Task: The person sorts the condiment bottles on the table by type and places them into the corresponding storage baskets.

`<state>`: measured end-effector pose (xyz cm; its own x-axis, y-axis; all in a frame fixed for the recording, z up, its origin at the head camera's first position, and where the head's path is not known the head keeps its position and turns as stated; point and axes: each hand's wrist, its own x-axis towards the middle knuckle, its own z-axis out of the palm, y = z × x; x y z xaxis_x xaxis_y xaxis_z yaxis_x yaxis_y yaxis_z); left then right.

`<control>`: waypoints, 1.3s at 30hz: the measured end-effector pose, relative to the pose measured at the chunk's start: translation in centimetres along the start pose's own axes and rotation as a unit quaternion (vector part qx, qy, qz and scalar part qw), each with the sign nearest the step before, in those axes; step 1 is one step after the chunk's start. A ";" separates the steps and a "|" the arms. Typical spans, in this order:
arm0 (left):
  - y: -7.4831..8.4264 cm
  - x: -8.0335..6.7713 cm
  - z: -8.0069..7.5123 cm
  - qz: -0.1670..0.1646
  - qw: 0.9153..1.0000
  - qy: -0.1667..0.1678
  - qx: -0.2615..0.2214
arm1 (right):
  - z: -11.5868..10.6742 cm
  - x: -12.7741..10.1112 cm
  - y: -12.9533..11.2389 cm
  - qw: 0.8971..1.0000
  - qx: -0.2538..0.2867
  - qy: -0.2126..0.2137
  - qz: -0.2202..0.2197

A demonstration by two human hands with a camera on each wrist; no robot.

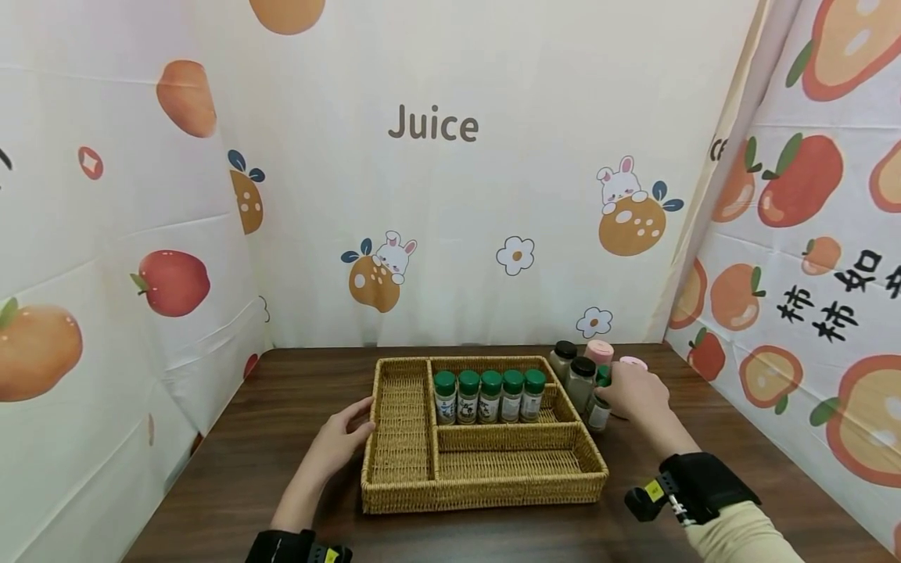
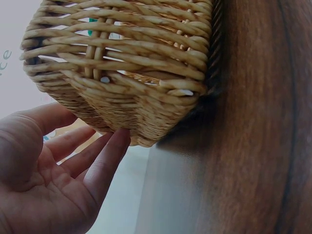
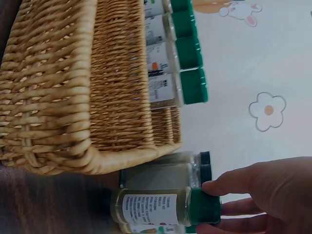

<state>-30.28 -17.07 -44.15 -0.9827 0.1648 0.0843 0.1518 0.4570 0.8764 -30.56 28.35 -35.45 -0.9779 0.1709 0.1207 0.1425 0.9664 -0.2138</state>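
A woven wicker tray (image 1: pixel 401 438) with three compartments sits on the dark wooden table. Several green-capped spice jars (image 1: pixel 489 395) stand in a row in its back compartment. My left hand (image 1: pixel 346 434) rests open against the tray's left wall (image 2: pixel 122 97), straight fingertips (image 2: pixel 114 146) touching the wicker. My right hand (image 1: pixel 637 395) grips a green-capped spice jar (image 3: pixel 165 207) by its cap, just right of the tray. In the right wrist view the thumb and fingers (image 3: pixel 229 187) wrap the cap, and the jar stands beside a black-capped jar (image 3: pixel 168 173).
More jars stand on the table right of the tray: two black-capped ones (image 1: pixel 581 379) and two pink-capped ones (image 1: pixel 600 352). Fruit-printed fabric walls (image 1: pixel 450 195) enclose the table on the back, left and right. The tray's left and front compartments (image 1: pixel 503 461) hold nothing.
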 end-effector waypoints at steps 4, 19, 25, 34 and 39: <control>0.0 0.0 0.0 -0.002 1.000 -0.002 -0.004 | -0.4 0.0 0.0 1.000 0.007 0.000 -0.019; 0.1 0.0 0.0 -0.001 1.000 -0.006 -0.003 | -2.2 -0.1 -1.1 0.995 0.061 0.012 -0.074; 0.1 -0.1 -0.1 -0.003 1.000 -0.006 -0.003 | -2.6 -0.2 -2.4 0.988 0.091 0.063 -0.110; 0.0 -0.1 0.0 -0.005 1.000 0.001 -0.001 | -1.8 0.0 -4.0 0.977 0.125 0.079 -0.154; 0.1 -0.1 0.1 -0.005 1.000 0.004 0.000 | -0.9 0.2 -4.3 0.976 0.118 0.079 -0.167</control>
<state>-30.14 -16.97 -44.12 -0.9850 0.1531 0.0792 0.1418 0.4584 0.8774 -31.23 24.37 -33.63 -0.9253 -0.0994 0.3661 -0.2368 0.9053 -0.3526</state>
